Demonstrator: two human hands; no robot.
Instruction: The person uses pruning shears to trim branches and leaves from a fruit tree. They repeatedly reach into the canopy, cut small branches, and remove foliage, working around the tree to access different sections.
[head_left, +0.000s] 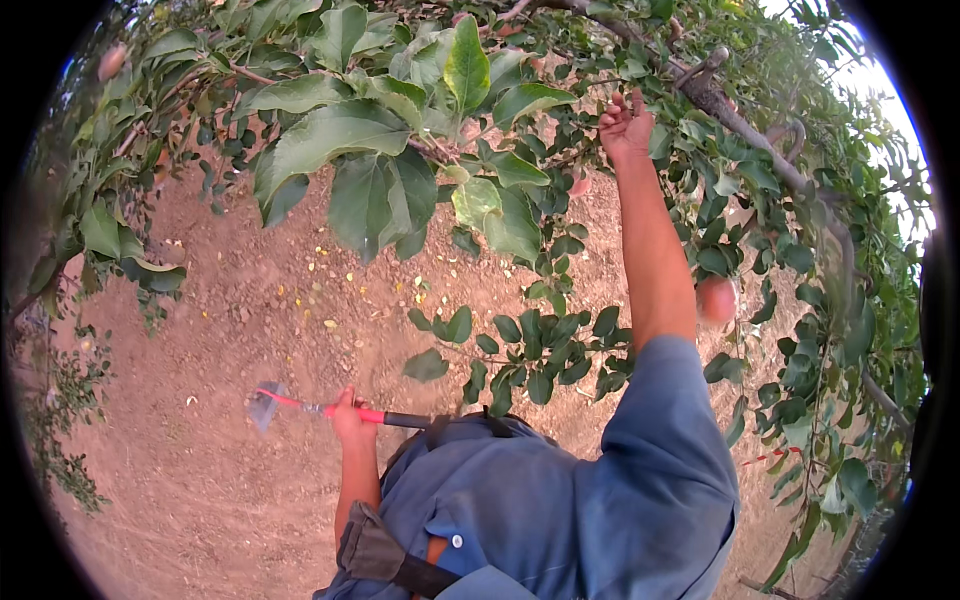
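Observation:
My left hand (354, 421) is closed around the red shaft (371, 415) of a long-handled tool. Beyond the hand, that tool ends in a flat greyish head (266, 405), blurred against the soil; a black grip (406, 420) lies at its other end, by my waist. Stretched far up among the foliage, my right hand (628, 131) has its fingers apart and partly curled, with no object visible in it. Leaves and a thin twig are close to its fingertips; contact cannot be told. A reddish apple (580, 184) hangs below and left of that hand.
A thick branch (739, 127) slants down the right side. Another apple (716, 300) hangs beside my right forearm, and one more (112, 62) at the upper left. Large leaves (337, 139) fill the upper middle. A leafy shoot (532, 345) crosses before my chest above bare soil (225, 480).

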